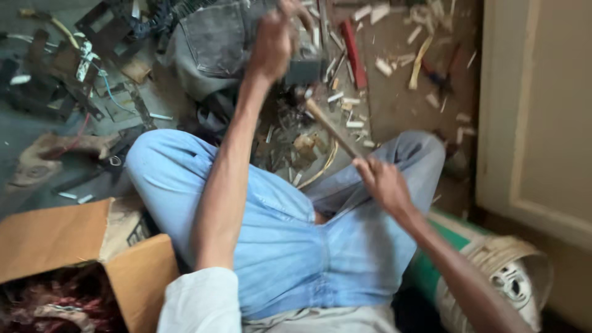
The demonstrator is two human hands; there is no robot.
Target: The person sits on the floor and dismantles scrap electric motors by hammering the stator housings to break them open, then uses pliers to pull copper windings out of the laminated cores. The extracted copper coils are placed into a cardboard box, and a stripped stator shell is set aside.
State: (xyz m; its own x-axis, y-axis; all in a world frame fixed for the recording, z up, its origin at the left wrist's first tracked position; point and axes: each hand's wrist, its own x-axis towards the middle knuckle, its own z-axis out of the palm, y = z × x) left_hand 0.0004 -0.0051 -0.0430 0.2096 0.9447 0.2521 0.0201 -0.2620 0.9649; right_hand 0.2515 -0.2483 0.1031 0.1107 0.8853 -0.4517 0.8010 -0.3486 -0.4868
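Observation:
I sit on the floor in light blue jeans, knees spread. My right hand grips the wooden handle of a hammer, whose head points toward a pile of scrap between my legs. My left hand reaches forward and is closed on a dark grey blocky metal piece above the scrap pile. The picture is blurred by motion.
An open cardboard box with reddish wire inside stands at the lower left. Dark metal parts lie at the upper left. Wood chips and a red tool litter the floor ahead. A green cylinder and a pale door are on the right.

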